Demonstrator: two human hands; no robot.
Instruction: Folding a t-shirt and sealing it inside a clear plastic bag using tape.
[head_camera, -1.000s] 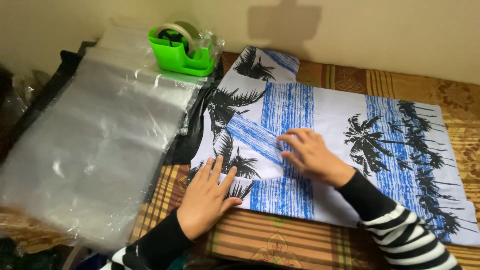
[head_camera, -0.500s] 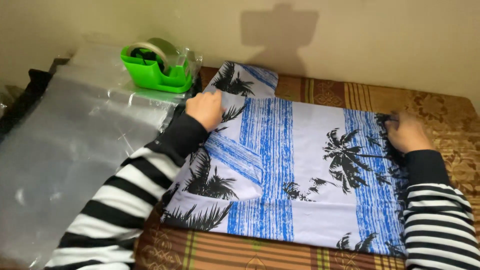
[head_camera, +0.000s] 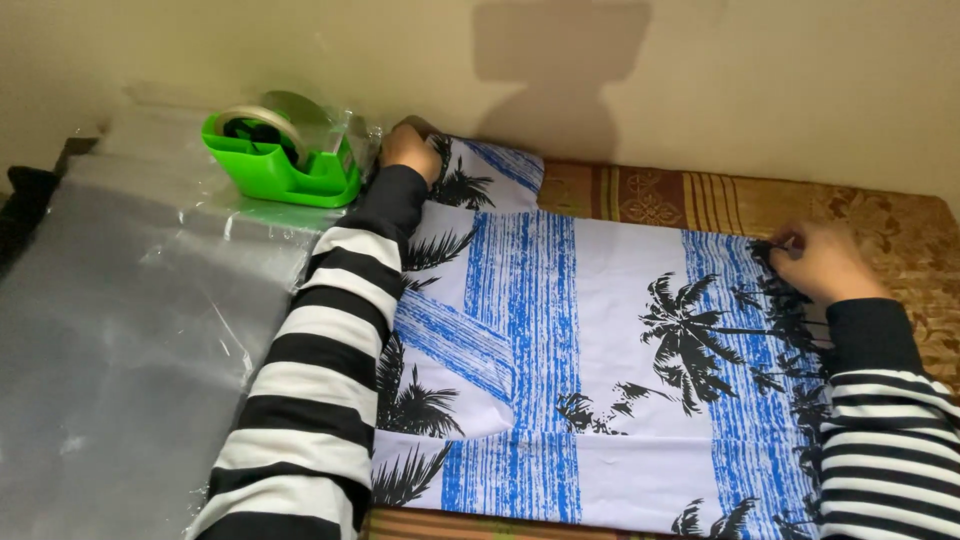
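Leftmost, a stack of clear plastic bags (head_camera: 130, 330) lies flat and covers the left part of the surface. At its far end stands a green tape dispenser (head_camera: 285, 165) holding a roll of clear tape, close to the wall.

Just right of the dispenser is the left hand (head_camera: 408, 150), at the end of an arm in a black-and-white striped sleeve (head_camera: 320, 380) that runs up from the lower edge of the view. The hand rests on the far left corner of a folded shirt (head_camera: 590, 390), where a folded part of the garment points toward the wall. Its fingers are curled down against the cloth; whether they pinch the fabric or only press on it cannot be told.

The shirt, white with blue streaks and black palm trees, lies spread flat across the middle of the surface, its left edge touching the plastic bags. Beneath it is a brown patterned cover (head_camera: 700, 200), visible along the far side and at the right.

At the far right, the right hand (head_camera: 825, 262) sits on the shirt's far right edge. Thumb and forefinger are closed together on a small pinch of fabric; the remaining fingers are folded in. Its sleeve is striped likewise.
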